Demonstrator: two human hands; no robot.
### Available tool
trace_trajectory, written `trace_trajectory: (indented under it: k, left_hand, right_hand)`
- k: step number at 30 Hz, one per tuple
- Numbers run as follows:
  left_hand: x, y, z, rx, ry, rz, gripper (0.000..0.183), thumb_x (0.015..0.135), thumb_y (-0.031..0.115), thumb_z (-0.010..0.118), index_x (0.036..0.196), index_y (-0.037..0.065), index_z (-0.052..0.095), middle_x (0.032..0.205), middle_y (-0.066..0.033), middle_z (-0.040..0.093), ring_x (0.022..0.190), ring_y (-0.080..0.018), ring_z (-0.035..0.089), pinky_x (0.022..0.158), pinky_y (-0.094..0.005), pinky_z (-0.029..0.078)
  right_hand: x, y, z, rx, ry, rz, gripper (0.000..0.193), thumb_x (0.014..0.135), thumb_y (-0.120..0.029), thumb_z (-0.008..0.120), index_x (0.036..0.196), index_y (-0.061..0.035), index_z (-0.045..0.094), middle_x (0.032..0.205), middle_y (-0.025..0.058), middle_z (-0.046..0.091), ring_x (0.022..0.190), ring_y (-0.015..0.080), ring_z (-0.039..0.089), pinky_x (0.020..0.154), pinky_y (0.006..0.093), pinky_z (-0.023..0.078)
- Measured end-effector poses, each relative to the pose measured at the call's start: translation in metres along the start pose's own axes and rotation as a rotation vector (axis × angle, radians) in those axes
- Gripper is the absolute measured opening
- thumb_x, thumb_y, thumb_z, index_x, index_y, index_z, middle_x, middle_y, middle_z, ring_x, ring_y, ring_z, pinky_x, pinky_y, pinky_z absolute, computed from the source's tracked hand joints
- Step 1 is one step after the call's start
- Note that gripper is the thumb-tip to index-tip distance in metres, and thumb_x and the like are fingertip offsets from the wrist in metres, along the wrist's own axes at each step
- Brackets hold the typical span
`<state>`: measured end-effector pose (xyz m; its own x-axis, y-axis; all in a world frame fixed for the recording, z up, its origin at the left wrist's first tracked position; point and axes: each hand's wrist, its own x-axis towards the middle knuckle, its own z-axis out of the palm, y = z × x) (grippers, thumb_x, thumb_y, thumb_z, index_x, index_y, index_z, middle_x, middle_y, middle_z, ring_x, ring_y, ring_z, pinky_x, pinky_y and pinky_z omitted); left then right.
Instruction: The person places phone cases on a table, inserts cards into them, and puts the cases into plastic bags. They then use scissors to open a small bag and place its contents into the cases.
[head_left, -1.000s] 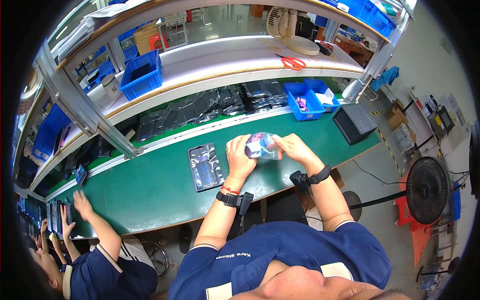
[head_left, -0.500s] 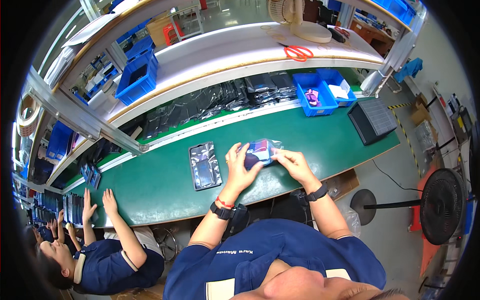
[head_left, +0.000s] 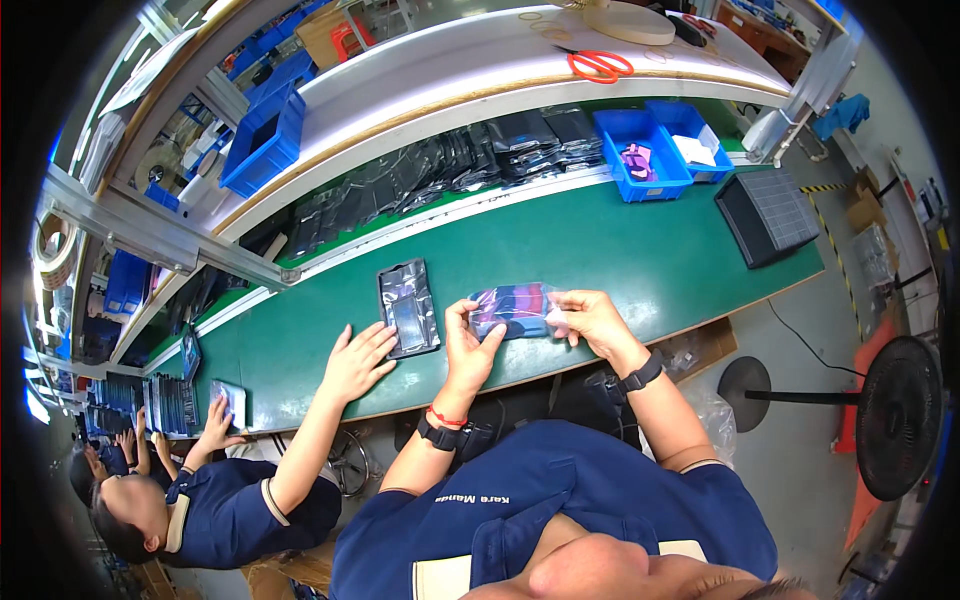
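While working over the green table (head_left: 620, 250), right of a black tray (head_left: 403, 270), gripped with the left hand (head_left: 470, 345) and pinched with the right hand (head_left: 597, 322) opposite ends of a clear packet (head_left: 518, 308). Seemed to be checking it, probably needing a steady hold next.

black tray (head_left: 408, 312), crate (head_left: 768, 215) on green bench (head_left: 660, 255)
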<state>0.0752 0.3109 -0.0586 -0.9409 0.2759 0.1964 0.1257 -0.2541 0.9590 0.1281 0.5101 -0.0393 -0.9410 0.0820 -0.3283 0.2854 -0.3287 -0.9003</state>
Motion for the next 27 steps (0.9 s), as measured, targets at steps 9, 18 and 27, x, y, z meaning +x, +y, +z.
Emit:
trace_trajectory:
  k: [9, 18, 27]
  left_hand:
    - [0.019, 0.007, 0.008, -0.514, 0.082, -0.201, 0.048, 0.090, 0.017, 0.052, 0.132, 0.004, 0.033, 0.112, -0.0099, 0.048, 0.107, -0.0211, 0.046, 0.096, -0.0347, 0.036]
    - [0.032, 0.025, -0.001, -0.835, -0.103, -0.460, 0.052, 0.089, 0.017, 0.053, 0.134, 0.013, 0.028, 0.117, -0.0165, 0.047, 0.108, -0.0279, 0.050, 0.094, -0.0437, 0.041]
    - [0.036, 0.044, -0.007, -0.667, -0.330, -0.497, 0.058, 0.084, 0.013, 0.060, 0.133, 0.004, 0.031, 0.123, -0.0177, 0.048, 0.110, -0.0249, 0.051, 0.096, -0.0372, 0.041]
  right_hand:
    - [-0.009, -0.007, 0.011, -0.489, -0.044, -0.618, 0.043, 0.067, 0.006, 0.071, 0.108, -0.0027, 0.061, 0.101, 0.0057, 0.058, 0.071, 0.0045, 0.050, 0.055, 0.0173, 0.040]
    - [-0.018, -0.044, 0.011, -0.881, -0.164, -0.960, 0.053, 0.059, 0.005, 0.066, 0.110, -0.0066, 0.059, 0.100, 0.0115, 0.058, 0.085, 0.0267, 0.056, 0.070, 0.0322, 0.047]
    - [-0.028, -0.071, 0.018, -1.089, -0.179, -1.076, 0.050, 0.057, 0.005, 0.065, 0.105, -0.0060, 0.059, 0.100, 0.0097, 0.058, 0.091, 0.0287, 0.054, 0.078, 0.0374, 0.046]
